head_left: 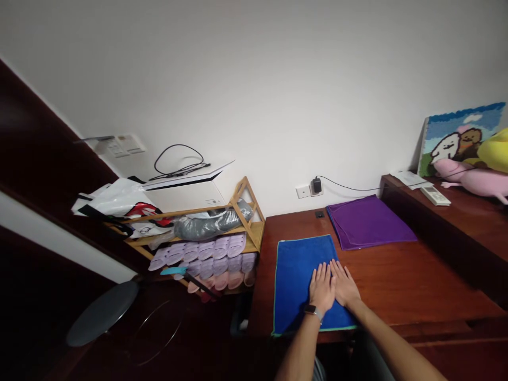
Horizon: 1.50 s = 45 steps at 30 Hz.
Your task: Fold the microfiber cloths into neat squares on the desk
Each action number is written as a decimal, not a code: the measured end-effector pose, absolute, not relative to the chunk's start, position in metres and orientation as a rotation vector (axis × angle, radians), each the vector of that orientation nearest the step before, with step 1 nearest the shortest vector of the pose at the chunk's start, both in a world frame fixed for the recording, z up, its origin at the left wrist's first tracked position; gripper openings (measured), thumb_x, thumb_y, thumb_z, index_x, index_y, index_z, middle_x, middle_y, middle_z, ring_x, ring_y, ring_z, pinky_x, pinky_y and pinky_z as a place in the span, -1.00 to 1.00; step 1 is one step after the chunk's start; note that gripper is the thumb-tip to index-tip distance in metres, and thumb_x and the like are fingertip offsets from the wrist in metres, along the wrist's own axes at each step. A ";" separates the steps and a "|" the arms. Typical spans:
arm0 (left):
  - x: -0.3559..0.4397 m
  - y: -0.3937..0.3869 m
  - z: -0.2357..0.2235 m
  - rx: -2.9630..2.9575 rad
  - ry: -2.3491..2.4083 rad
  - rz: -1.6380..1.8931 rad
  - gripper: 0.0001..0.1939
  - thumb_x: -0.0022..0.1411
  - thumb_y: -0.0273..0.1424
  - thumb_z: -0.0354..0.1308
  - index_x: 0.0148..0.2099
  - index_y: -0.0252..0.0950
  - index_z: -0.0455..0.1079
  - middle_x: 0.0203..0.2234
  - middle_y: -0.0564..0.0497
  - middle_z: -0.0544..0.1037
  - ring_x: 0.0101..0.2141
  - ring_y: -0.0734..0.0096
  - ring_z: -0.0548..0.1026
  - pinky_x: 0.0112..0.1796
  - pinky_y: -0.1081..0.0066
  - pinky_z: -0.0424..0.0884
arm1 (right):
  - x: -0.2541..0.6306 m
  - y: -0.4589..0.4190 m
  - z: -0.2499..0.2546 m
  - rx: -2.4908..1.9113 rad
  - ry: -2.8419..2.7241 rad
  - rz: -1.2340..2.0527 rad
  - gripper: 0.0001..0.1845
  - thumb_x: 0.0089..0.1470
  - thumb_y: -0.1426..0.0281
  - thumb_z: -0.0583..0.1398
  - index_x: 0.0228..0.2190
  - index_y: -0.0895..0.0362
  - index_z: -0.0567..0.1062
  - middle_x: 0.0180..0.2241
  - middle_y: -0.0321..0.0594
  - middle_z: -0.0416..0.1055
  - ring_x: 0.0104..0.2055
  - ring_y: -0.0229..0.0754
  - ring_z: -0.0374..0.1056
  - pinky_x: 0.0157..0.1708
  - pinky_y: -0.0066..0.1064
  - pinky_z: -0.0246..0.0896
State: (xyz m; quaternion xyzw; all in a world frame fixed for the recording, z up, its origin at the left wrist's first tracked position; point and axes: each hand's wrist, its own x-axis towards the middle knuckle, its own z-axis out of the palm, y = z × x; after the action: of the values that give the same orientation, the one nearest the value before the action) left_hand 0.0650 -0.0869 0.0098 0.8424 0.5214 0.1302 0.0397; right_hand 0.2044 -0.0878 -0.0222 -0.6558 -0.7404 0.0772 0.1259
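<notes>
A blue cloth (296,275) with a light green edge lies spread flat near the front of the reddish-brown wooden desk (416,280). My left hand (322,288), with a watch on its wrist, rests palm down on the right part of this cloth. Beside it, my right hand (344,281) lies flat at the cloth's right edge, the two hands touching. Fingers of both are stretched out and nothing is held in them. Behind, toward the wall, a purple cloth (371,222) lies flat, with a blue edge showing beneath its left side.
Left of the desk stands a wooden shoe rack (254,233) with several lilac slippers (206,251) and a white box (182,193). A round grey stool (103,312) is at lower left. On the raised right surface are a remote control (435,196) and a pink plush toy (472,177).
</notes>
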 end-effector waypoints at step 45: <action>-0.055 -0.202 0.002 2.319 2.197 0.325 -0.36 0.54 -0.18 -0.15 0.54 -0.29 0.02 0.46 -0.18 0.11 0.44 0.06 0.10 0.38 -0.02 0.18 | 0.200 -0.142 -0.022 -1.928 -2.103 0.225 -0.21 0.36 0.11 -0.23 0.43 0.23 0.13 0.47 -0.09 -0.01 0.52 0.04 -0.08 0.47 0.02 -0.21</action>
State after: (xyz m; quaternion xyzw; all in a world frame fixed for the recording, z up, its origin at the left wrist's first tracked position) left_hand -0.0549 -0.2016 0.0022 0.7218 0.6838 0.1011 -0.0348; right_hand 0.1997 -0.1418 -0.0225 -0.6671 -0.7277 0.0778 0.1394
